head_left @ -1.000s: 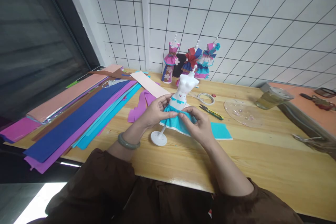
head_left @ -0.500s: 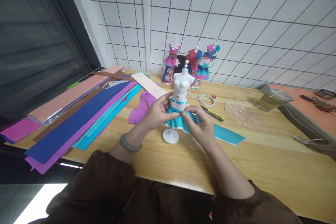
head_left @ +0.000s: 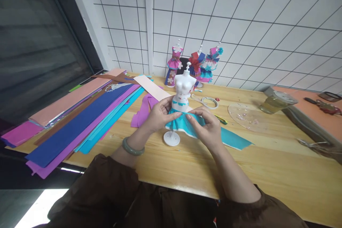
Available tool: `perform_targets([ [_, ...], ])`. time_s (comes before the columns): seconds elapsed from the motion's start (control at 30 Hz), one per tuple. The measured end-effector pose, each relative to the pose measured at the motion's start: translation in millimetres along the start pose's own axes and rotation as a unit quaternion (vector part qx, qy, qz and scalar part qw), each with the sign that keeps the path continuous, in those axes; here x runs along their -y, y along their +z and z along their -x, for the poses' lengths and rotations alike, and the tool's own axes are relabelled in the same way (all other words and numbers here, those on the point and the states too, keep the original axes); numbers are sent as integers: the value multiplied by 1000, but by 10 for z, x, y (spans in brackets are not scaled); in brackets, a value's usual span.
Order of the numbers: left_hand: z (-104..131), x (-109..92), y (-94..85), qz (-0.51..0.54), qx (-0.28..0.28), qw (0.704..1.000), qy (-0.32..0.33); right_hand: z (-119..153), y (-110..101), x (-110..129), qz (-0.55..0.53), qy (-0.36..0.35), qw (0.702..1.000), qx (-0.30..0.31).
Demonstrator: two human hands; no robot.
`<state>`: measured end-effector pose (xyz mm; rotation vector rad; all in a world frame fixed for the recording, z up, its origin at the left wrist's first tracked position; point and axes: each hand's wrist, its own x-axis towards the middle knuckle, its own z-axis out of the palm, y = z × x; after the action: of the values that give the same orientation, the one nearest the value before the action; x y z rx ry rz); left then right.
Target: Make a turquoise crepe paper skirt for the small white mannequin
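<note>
A small white dress form [head_left: 185,84] stands on a round base, tilted slightly. Around its hips runs a turquoise crepe paper strip [head_left: 236,139], gathered like a skirt on the left and trailing flat to the right. My left hand [head_left: 162,114] holds the form at the waist, its thumb pressing the gathered top edge while its other fingers go behind. My right hand [head_left: 207,126] pinches the strip's upper edge between thumb and fingers, just right of the form. Bits of turquoise paper also ring the waist above.
Crepe paper sheets [head_left: 80,124] in several colours lie at left, with a purple strip [head_left: 141,114] nearer the form. Three dressed forms [head_left: 175,62] stand by the wall. To the right are a tape roll [head_left: 210,103], a cutter [head_left: 221,119], a clear plate [head_left: 247,117] and a cup [head_left: 278,102].
My right hand has moved slightly right with the strip, opening a wider gap from my left thumb. The dress form has shifted a little left, tilting slightly.
</note>
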<state>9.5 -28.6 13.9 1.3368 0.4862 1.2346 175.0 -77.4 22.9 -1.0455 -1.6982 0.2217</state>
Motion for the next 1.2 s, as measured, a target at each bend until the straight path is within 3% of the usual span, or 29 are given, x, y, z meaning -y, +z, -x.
perform_targets([
  [0.27,-9,7,-44,-10,9,1000,-2,10,-13,-15,-1,46,999,20],
  [0.57,-4,-33,-11,-3,5,1000,-10,13,-21,15,-25,-10,997,68],
  [0.9,0,-33,-16,-11,10,1000,-16,12,-5,38,-48,-22,995,80],
  [1.2,7,-17,-19,-5,19,1000,-14,29,45,-14,-30,8,999,33],
])
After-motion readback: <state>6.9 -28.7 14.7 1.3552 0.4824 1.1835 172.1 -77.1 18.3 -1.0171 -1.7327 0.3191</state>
